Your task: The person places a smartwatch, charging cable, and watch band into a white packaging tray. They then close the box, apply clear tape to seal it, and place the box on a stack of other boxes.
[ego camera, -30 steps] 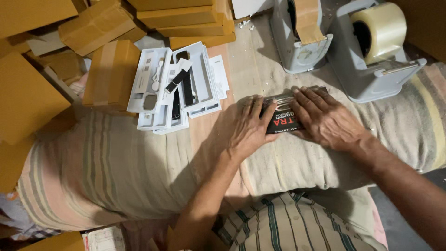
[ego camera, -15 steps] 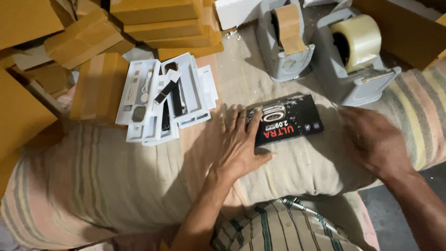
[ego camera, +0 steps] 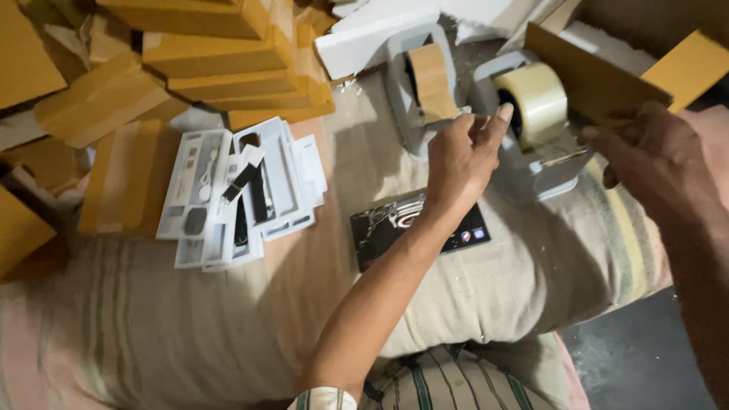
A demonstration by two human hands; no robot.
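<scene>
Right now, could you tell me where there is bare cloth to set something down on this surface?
Bare striped cloth lies below the white trays and left of the left forearm. More lies right of the black box, below the tape dispensers. The top is crowded: yellow cartons, foam, both dispensers, with the left hand and right hand there.

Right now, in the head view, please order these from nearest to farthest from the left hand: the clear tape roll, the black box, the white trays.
From the left hand:
1. Clear tape roll, just right of its fingertips.
2. Black box, below the hand, under the wrist.
3. White trays, far left on the cloth.
</scene>
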